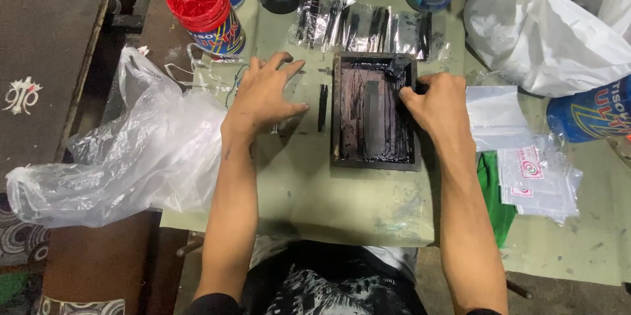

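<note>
A small dark-framed printing screen [342,114], smeared with black ink, lies flat on the pale green table [342,203]. My right hand [439,103] rests on the frame's right edge, its fingers closed on a small ink-covered scraper [398,68] near the frame's top right corner. My left hand [263,95] lies spread flat on the table just left of the frame, holding nothing. A thin black strip [323,108] lies between my left hand and the frame.
Behind the frame lies a clear plastic sheet streaked with black ink [368,25]. A red-lidded paint jar [207,12] and other jars stand at the back. A crumpled clear bag [125,157] sits left, a white bag [545,32] right, with printed clear pouches [536,180] and a blue jar [591,114].
</note>
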